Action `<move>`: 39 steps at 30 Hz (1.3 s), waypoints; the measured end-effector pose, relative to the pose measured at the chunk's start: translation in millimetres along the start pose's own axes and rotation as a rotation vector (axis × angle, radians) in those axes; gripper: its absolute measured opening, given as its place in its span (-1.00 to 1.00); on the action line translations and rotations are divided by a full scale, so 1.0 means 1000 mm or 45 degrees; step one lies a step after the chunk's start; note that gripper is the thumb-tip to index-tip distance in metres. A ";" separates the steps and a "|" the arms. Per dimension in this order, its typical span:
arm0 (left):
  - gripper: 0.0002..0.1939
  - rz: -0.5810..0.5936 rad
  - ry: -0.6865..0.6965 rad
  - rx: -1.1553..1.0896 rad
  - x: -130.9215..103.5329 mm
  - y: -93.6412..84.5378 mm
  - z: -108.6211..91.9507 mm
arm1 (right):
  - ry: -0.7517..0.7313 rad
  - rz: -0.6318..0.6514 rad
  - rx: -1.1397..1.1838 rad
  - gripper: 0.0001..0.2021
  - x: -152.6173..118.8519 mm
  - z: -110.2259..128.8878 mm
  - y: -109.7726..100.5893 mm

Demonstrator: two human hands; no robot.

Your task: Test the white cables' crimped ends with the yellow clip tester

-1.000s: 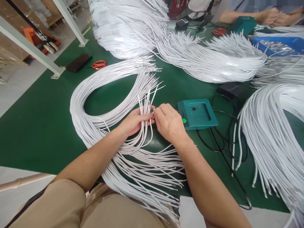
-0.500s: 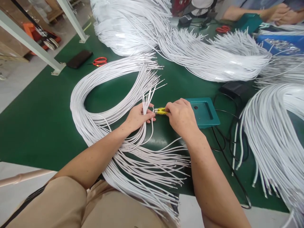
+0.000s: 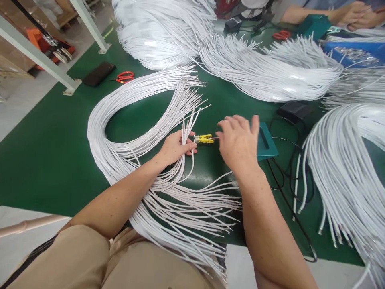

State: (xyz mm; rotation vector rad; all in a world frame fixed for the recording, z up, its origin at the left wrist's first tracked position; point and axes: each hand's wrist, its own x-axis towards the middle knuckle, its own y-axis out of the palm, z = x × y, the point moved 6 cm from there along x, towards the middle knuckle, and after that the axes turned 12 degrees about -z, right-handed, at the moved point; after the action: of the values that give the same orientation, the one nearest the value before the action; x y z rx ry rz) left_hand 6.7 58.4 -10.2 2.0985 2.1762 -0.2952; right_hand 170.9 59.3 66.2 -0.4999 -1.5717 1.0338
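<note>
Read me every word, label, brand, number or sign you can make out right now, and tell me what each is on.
None: no word, label, brand, number or sign can be read.
Yellow clip: no readable marking; too small to tell.
Teal tray: partly hidden by the right hand; nothing readable on the part that shows.
Black box: too dark and blurred to tell.

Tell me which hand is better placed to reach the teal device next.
Right, I'd judge: the right hand is close beside the teal device, while the left hand is farther away, holding white cables.
</note>
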 end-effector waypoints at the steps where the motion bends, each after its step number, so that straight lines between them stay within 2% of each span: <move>1: -0.57 0.009 -0.011 -0.019 0.000 0.000 0.000 | 0.072 -0.040 -0.051 -0.72 -0.001 -0.006 -0.002; 4: -0.56 0.021 -0.056 -0.060 0.000 -0.002 0.002 | 0.184 -0.047 -0.131 -0.64 -0.006 -0.018 0.001; 8: -0.55 -0.021 -0.065 -0.087 -0.001 -0.008 0.000 | 0.175 -0.053 -0.095 -0.64 -0.006 -0.019 0.001; 10: -0.52 -0.027 -0.037 -0.121 -0.002 -0.010 -0.003 | 0.148 -0.084 0.034 -0.68 -0.003 -0.010 -0.006; 12: -0.46 -0.007 0.004 -0.148 -0.004 -0.010 -0.007 | 0.040 -0.023 0.287 -0.75 -0.002 0.011 -0.011; 15: -0.50 0.028 0.071 -0.142 -0.004 -0.009 -0.012 | -0.293 0.285 0.671 -0.76 -0.012 0.060 -0.011; 18: -0.63 0.066 0.067 -0.103 -0.004 -0.008 -0.012 | -0.503 0.504 0.615 -0.79 -0.028 0.093 -0.006; 21: -0.66 0.054 0.021 -0.098 -0.003 -0.009 -0.009 | -0.458 0.722 0.449 -0.80 -0.038 0.098 -0.002; 24: -0.62 0.004 -0.045 -0.117 -0.003 -0.012 -0.005 | -0.317 1.072 0.515 -0.80 -0.045 0.090 -0.003; 25: -0.60 0.000 -0.060 -0.127 -0.003 -0.012 -0.004 | -0.256 1.142 0.575 -0.79 -0.043 0.085 -0.004; 26: -0.59 0.006 -0.066 -0.142 -0.003 -0.012 -0.004 | -0.168 1.147 0.641 -0.76 -0.039 0.078 -0.005; 27: -0.58 0.018 -0.064 -0.160 -0.004 -0.010 -0.004 | -0.042 1.078 0.703 -0.74 -0.031 0.069 -0.004; 31: -0.58 0.095 -0.032 -0.182 -0.010 -0.001 -0.006 | 0.637 0.446 0.948 -0.78 -0.004 0.019 -0.002; 33: -0.61 0.157 -0.033 -0.156 -0.013 0.004 -0.006 | 0.822 0.252 1.115 -0.78 -0.002 0.007 0.002; 36: -0.68 0.165 -0.025 -0.206 -0.015 0.007 -0.007 | 0.930 0.221 1.319 -0.78 -0.005 0.007 0.010; 39: -0.71 0.129 -0.002 -0.369 -0.013 0.005 -0.011 | 0.919 0.338 1.404 -0.79 -0.007 0.018 0.015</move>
State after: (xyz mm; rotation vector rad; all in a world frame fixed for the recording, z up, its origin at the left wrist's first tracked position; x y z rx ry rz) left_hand 12.9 47.8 3.2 2.0336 1.9643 0.0274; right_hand 153.0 55.5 50.6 -0.2383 -0.1855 1.5106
